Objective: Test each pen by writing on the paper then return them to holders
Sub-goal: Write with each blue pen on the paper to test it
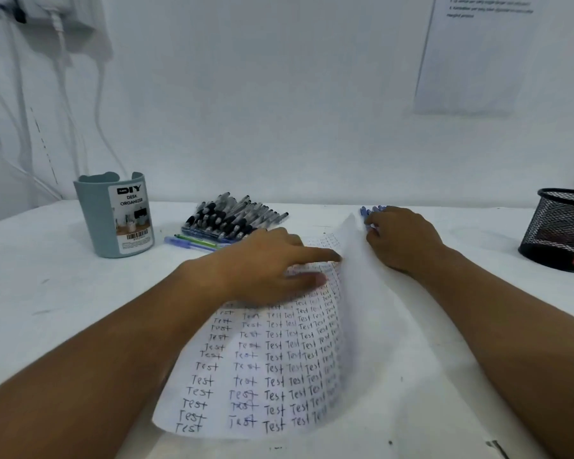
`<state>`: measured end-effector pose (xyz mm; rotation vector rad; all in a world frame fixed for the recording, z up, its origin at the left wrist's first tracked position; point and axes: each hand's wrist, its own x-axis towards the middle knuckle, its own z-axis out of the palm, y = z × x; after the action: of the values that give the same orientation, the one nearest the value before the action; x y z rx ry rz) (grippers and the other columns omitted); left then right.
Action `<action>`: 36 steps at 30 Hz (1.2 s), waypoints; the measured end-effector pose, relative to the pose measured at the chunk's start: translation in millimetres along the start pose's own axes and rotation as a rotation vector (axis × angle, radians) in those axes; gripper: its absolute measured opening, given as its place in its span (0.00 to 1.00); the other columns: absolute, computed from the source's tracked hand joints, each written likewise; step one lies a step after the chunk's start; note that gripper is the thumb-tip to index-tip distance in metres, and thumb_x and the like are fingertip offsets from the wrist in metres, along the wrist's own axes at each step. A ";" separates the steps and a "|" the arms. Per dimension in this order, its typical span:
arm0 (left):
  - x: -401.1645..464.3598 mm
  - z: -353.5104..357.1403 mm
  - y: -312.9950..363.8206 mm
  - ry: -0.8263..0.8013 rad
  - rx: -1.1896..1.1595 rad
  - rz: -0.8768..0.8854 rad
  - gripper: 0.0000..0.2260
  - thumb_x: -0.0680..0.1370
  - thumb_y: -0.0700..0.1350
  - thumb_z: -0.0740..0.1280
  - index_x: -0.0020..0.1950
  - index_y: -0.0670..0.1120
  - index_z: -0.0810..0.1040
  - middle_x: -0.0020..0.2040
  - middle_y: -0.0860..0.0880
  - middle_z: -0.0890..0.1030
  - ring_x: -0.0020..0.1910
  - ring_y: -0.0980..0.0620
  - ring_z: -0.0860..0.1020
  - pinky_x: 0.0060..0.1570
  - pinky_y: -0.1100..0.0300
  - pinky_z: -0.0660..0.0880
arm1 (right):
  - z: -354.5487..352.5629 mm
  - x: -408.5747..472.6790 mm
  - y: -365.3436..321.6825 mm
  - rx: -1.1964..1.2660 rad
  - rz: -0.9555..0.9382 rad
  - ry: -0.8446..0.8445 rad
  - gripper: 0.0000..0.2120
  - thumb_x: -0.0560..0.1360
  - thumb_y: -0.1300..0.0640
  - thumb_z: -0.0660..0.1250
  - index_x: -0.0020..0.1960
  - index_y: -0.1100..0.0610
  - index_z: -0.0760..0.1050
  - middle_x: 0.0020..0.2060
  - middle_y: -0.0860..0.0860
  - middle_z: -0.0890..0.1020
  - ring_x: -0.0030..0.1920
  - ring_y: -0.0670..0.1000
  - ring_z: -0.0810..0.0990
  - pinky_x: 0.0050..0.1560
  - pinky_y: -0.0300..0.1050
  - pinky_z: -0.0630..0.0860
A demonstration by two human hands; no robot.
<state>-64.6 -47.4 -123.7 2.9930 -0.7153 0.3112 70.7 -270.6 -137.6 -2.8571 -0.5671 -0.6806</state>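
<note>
Two hands are laid on the paper point(272, 366), which lies mid-desk with its right part lifted and curled over, rows of "Test" showing. The left hand point(262, 263) is pressed flat on the sheet, fingers straight. The right hand point(401, 236) is curled over blue pens point(371, 211) by the far edge; a firm hold cannot be told. The sheet is judged light, limp and easily creased, best taken by an edge or corner. The pen pile point(232, 218) looks light, stiff and prone to rolling. Open desk point(47, 293) is left between the blue-grey holder point(113, 220) and mesh holder point(560, 230).
</note>
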 end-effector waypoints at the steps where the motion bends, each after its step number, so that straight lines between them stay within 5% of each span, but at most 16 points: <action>1: -0.7 -1.8 4.7 -0.031 -0.012 0.002 0.23 0.77 0.68 0.51 0.72 0.70 0.56 0.54 0.54 0.74 0.56 0.56 0.69 0.57 0.57 0.64 | -0.7 -0.5 -0.5 0.003 -0.009 0.011 0.14 0.82 0.56 0.55 0.60 0.52 0.78 0.58 0.53 0.79 0.63 0.59 0.75 0.54 0.46 0.70; 6: -0.6 -6.8 13.5 -0.010 -0.019 0.008 0.24 0.77 0.67 0.50 0.72 0.73 0.48 0.56 0.53 0.75 0.57 0.55 0.67 0.58 0.56 0.61 | -6.3 -5.2 -2.7 -0.062 -0.045 -0.057 0.19 0.80 0.59 0.55 0.66 0.50 0.76 0.69 0.52 0.73 0.71 0.55 0.69 0.65 0.46 0.67; 11: -2.0 -5.3 11.9 0.016 -0.096 -0.026 0.21 0.83 0.54 0.51 0.75 0.65 0.51 0.47 0.56 0.75 0.52 0.56 0.65 0.59 0.56 0.56 | -9.6 -8.3 -2.9 -0.109 0.001 -0.054 0.18 0.81 0.58 0.53 0.68 0.54 0.74 0.69 0.52 0.72 0.69 0.57 0.69 0.62 0.46 0.69; 17: 2.1 -1.8 9.9 0.005 -0.046 -0.091 0.16 0.84 0.43 0.49 0.71 0.49 0.63 0.55 0.51 0.72 0.53 0.54 0.63 0.51 0.60 0.56 | -12.5 -11.4 -6.6 -0.161 -0.003 -0.116 0.23 0.81 0.59 0.52 0.75 0.49 0.65 0.69 0.53 0.68 0.67 0.61 0.68 0.62 0.47 0.68; 21: 1.8 0.7 5.9 0.126 0.031 -0.058 0.19 0.84 0.45 0.53 0.75 0.47 0.62 0.65 0.49 0.69 0.59 0.53 0.66 0.59 0.61 0.64 | -17.0 -14.3 -9.2 -0.172 0.006 -0.088 0.21 0.81 0.60 0.53 0.73 0.50 0.67 0.67 0.54 0.69 0.62 0.61 0.70 0.58 0.48 0.70; 26: 0.7 0.6 0.5 0.235 0.047 -0.067 0.17 0.83 0.48 0.57 0.71 0.46 0.70 0.51 0.52 0.68 0.42 0.60 0.67 0.46 0.66 0.63 | -30.9 -14.7 -20.6 0.281 -0.108 0.053 0.12 0.77 0.60 0.62 0.56 0.51 0.80 0.49 0.49 0.78 0.51 0.51 0.78 0.49 0.40 0.70; 30: 2.9 0.1 -0.3 0.308 -0.071 -0.110 0.15 0.81 0.46 0.60 0.63 0.42 0.78 0.49 0.49 0.75 0.43 0.58 0.71 0.47 0.63 0.66 | -53.6 -31.9 -44.2 0.701 -0.218 -0.099 0.09 0.75 0.61 0.68 0.48 0.49 0.81 0.40 0.44 0.83 0.36 0.42 0.77 0.38 0.30 0.71; 33: 3.2 0.0 0.4 0.349 -0.097 -0.116 0.14 0.80 0.47 0.62 0.58 0.41 0.81 0.46 0.45 0.77 0.45 0.50 0.73 0.48 0.55 0.71 | -56.7 -35.0 -51.8 0.739 -0.237 -0.194 0.08 0.74 0.61 0.71 0.47 0.47 0.81 0.42 0.45 0.84 0.39 0.45 0.79 0.38 0.35 0.73; 36: 3.6 0.7 -1.0 0.379 -0.117 -0.114 0.13 0.80 0.47 0.63 0.55 0.40 0.82 0.44 0.46 0.77 0.42 0.51 0.72 0.42 0.60 0.67 | -56.6 -34.7 -52.2 0.785 -0.205 -0.210 0.06 0.75 0.60 0.71 0.47 0.50 0.82 0.37 0.42 0.83 0.33 0.44 0.78 0.33 0.34 0.72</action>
<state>-60.9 -48.2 -123.7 2.7318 -0.5021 0.7725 -1.4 -247.0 -100.4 -2.1499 -0.9189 -0.1158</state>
